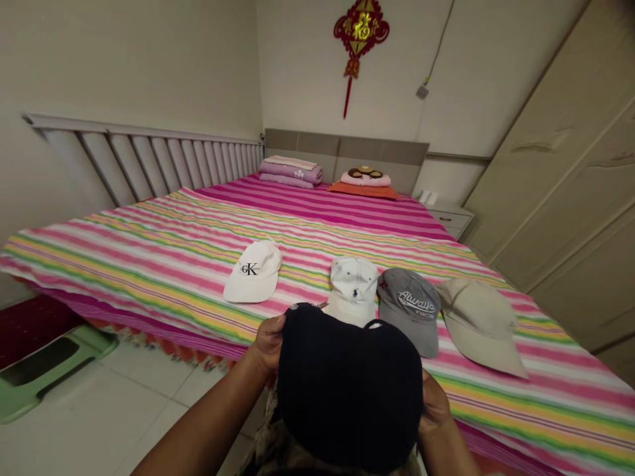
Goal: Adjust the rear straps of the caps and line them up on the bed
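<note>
A black cap (350,387) is held up close in front of me, above the near edge of the bed. My left hand (269,344) grips its left side, thumb curled over the top edge. On the other side my right hand (432,402) clasps the cap, fingers mostly hidden behind the fabric. Beyond the black cap, on the striped bedsheet (149,258), lie a white cap with a dark logo (253,271), a white cap (353,288), a grey cap with lettering (411,307) and a beige cap (479,324).
Folded pink bedding (292,171) and a pillow stack (364,182) sit at the headboard. A slatted rail (149,155) runs along the left wall. Wardrobe doors (570,185) stand at right, a nightstand (450,217) beside them. A green stool (47,370) is on the tiled floor.
</note>
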Available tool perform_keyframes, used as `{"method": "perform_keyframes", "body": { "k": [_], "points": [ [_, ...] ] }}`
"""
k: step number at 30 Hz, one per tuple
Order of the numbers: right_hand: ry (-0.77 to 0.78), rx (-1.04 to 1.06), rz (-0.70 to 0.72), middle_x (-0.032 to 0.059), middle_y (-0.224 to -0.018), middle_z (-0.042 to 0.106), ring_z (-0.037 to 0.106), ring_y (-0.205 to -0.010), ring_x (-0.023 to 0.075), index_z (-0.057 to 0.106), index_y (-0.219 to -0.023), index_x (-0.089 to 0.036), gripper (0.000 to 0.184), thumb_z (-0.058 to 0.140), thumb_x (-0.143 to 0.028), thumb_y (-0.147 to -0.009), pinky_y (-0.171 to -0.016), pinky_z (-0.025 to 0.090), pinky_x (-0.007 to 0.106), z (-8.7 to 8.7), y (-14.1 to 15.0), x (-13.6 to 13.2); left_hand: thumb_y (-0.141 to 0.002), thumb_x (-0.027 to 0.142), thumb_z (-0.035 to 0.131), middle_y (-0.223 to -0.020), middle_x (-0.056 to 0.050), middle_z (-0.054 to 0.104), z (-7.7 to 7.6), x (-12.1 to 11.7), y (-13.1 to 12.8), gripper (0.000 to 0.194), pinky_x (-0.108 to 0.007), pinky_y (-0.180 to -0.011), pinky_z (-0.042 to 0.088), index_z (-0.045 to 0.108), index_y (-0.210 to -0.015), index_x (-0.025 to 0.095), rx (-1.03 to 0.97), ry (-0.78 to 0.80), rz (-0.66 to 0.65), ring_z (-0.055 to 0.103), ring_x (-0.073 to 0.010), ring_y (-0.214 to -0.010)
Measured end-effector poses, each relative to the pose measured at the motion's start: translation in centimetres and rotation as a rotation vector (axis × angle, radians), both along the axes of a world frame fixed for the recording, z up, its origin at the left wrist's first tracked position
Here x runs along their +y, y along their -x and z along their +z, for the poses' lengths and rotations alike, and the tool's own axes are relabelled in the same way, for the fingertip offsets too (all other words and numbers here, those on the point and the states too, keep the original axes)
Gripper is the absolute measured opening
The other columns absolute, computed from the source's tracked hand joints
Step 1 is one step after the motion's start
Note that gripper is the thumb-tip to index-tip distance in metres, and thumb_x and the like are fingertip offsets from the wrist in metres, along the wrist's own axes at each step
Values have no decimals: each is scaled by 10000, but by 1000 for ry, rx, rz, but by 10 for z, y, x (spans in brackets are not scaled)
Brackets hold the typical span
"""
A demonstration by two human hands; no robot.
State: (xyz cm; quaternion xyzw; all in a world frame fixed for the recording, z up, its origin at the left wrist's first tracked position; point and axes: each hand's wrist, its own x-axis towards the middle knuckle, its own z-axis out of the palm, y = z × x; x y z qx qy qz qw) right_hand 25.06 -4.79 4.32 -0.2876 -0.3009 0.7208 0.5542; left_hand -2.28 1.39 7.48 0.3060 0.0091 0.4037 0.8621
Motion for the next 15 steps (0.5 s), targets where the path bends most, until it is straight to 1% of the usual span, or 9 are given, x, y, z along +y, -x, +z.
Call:
{"method": "perform_keyframes", "body": {
  "k": [2,4,7,9,12,15],
  "points": [
    [1,-21,-22,27,-538,694,632,-429,197,711,-699,-211,369,860,-256,-364,-555,549,333,-5,-5,-2,-601,232,708,-681,-24,708,5,0,-2,220,-271,-704,509,700,-802,143,-20,-51,12,659,-168,-594],
    [-3,-44,-30,30,-503,680,639,-442,218,705,-665,-213,360,864,-283,-350,-626,549,388,-5,-9,-4,-569,195,721,-651,-25,700,9,0,-5,242,-233,-635,513,691,-801,133,-6,-92,22,657,-161,-581],
    [-9,-50,-53,21,-480,666,653,-487,240,698,-639,-226,345,864,-288,-343,-706,528,434,-3,-11,-6,-545,161,700,-644,-44,692,11,1,-7,269,-229,-576,513,670,-807,106,75,-106,19,655,-171,-573],
    [-15,-43,-78,12,-478,664,644,-468,228,690,-607,-230,317,862,-290,-348,-735,518,443,-1,-12,-8,-534,150,691,-643,-48,688,11,1,-7,276,-235,-564,513,660,-804,101,117,-107,10,649,-171,-559],
    [-25,-27,-91,19,-508,676,633,-453,212,685,-585,-234,294,849,-352,-372,-758,510,439,0,-15,-13,-529,205,727,-608,-47,671,11,0,-8,266,-216,-515,494,655,-758,91,147,-119,9,626,-155,-509],
    [-4,-41,-68,49,-590,702,660,-565,252,706,-678,-253,315,796,-458,-457,-783,494,462,-1,-20,-19,-550,282,759,-614,-40,664,15,-3,-13,300,-179,-487,466,656,-760,95,203,-86,109,607,-121,-497]
  ]
}}
